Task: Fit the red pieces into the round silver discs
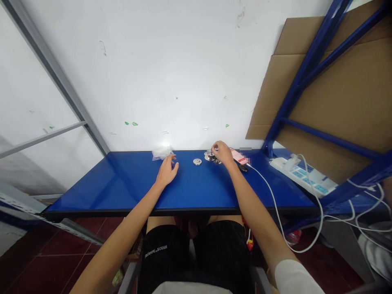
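My left hand (166, 171) rests over the blue tabletop with its thumb apart from the fingers. A small red thing, too small to name, shows beside its fingers. Just behind that hand lies a clear plastic bag (159, 152). My right hand (223, 153) is bent in a pinch at a small pile of shiny, round metal pieces (209, 157); whatever is between its fingertips is hidden. One round silvery disc (197, 162) lies by itself between the two hands, left of the pile.
Right of my right hand are a phone (238, 156) with a lit pink screen and a small black object (243, 168). A white cable runs to a power strip (301, 175) at the right. Blue rack posts (294, 92) and cardboard (339, 94) stand beyond; a white wall (183, 73) backs the table.
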Demonstrator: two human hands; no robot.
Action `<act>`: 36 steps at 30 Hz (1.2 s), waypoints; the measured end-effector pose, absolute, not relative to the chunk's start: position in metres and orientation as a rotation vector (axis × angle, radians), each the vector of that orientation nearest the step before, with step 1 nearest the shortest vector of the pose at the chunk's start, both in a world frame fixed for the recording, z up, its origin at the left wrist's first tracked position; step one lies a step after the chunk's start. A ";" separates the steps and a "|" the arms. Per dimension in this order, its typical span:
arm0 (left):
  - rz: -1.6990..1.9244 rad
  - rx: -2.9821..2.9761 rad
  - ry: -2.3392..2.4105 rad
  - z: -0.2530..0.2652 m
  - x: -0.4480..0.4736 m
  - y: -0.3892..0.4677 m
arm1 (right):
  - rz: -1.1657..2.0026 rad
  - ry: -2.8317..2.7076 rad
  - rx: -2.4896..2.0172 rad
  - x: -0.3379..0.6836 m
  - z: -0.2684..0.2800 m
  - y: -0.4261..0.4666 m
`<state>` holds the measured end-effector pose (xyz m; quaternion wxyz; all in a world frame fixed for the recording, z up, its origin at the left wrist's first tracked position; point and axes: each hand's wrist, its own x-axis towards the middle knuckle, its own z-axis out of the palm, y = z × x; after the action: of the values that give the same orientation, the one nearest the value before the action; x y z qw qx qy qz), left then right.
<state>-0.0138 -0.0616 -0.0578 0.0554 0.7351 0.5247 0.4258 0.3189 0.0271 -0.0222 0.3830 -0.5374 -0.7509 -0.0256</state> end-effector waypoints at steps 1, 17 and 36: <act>1.288 2.234 1.618 -0.057 -0.016 -0.061 | -0.077 -1.925 -1.433 0.325 -0.026 0.031; 1.152 2.301 1.884 -0.046 -0.049 -0.057 | -0.060 -2.035 -1.234 0.300 -0.026 0.019; 0.904 2.551 1.877 -0.061 -0.058 -0.049 | 0.245 -2.427 -1.184 0.272 -0.048 0.021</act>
<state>-0.0582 -0.0494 -0.0610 -0.0761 0.7723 0.5681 0.2737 0.2720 0.0212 -0.0478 0.2135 -0.4267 -0.8744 0.0882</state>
